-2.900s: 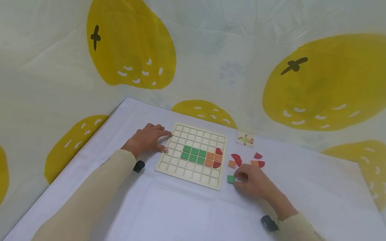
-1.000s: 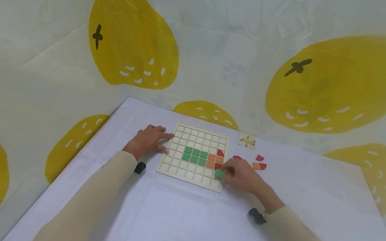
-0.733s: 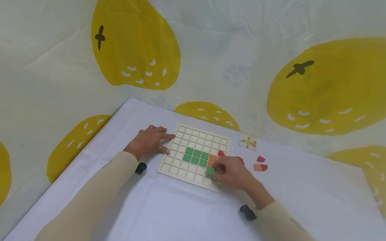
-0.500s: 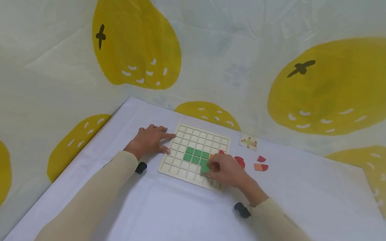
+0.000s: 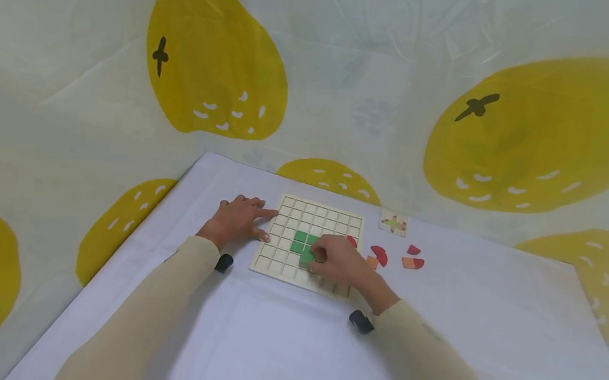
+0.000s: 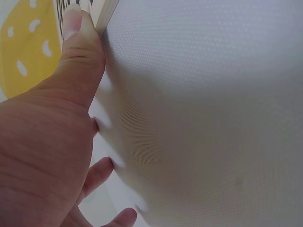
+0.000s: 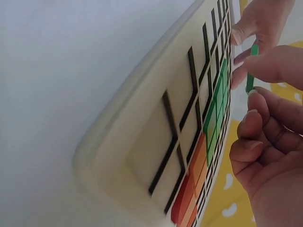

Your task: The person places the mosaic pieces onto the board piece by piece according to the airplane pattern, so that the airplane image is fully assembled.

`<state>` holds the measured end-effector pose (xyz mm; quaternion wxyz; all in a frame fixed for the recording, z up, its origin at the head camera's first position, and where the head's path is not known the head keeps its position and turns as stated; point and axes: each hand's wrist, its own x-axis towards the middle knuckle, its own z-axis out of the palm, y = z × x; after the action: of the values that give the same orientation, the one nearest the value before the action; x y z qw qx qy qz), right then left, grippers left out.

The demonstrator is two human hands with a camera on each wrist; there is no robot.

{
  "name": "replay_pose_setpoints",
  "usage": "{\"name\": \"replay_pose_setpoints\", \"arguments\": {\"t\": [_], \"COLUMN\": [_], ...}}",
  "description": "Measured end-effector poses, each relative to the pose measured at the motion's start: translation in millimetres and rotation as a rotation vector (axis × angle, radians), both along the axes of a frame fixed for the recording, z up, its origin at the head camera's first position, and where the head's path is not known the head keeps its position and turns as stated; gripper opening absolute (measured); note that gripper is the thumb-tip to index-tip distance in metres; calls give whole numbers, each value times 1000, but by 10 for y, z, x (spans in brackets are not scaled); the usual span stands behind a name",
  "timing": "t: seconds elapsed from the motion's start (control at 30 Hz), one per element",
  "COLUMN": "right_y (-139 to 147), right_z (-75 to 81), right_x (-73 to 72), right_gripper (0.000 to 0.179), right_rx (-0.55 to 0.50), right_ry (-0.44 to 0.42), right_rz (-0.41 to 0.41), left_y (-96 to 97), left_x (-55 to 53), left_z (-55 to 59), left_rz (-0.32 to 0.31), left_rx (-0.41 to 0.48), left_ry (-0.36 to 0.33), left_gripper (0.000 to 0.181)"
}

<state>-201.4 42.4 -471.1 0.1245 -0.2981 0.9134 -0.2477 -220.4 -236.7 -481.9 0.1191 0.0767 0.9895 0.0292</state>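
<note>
A pale wooden grid board (image 5: pixel 330 215) lies on the white-covered table. Between thumb and fingers, my right hand (image 5: pixel 338 261) pinches a green square tile (image 7: pixel 252 68) over the board; in the right wrist view the tile is held above the surface, edge-on. My left hand (image 5: pixel 236 221) rests at the board's left side, its thumb (image 6: pixel 75 42) on the rim and index fingertip touching the edge. Green tiles (image 5: pixel 298 247) sit in the middle cells. Orange tiles (image 7: pixel 194 175) and a red quarter-circle (image 7: pixel 179 205) adjoin them, partly hidden by the right hand in the head view.
Right of the board lie red curved pieces (image 5: pixel 380 255), an orange square (image 5: pixel 372 262), another orange square (image 5: pixel 408 262) beside a red piece (image 5: pixel 418 264), and a red quarter-circle (image 5: pixel 413 249). A small pattern card (image 5: pixel 393 223) lies behind them, near the fruit-printed backdrop.
My right hand picked up the green tile from the table right of the board and carried it leftward over the grid to beside the green tiles. The left hand stayed at the board's edge.
</note>
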Motion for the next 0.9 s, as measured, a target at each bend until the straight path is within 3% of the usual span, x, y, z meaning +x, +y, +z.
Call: {"name": "replay_pose_setpoints", "arguments": {"t": [0.23, 0.6, 0.9], "right_y": [-199, -405, -517], "right_z": [-67, -105, -177], "right_x": [-39, -70, -125], "right_gripper": [23, 13, 18], "right_rx": [11, -12, -36], "right_ry": [-8, -5, -12], "right_rz": [-51, -65, -74], "left_y": [-12, 3, 11], "left_x": [-1, 7, 17], "left_z": [-8, -13, -15], "left_rz": [-4, 9, 5], "left_rx": [-5, 3, -10], "left_ry": [-2, 11, 21], "left_gripper": [80, 80, 80]}}
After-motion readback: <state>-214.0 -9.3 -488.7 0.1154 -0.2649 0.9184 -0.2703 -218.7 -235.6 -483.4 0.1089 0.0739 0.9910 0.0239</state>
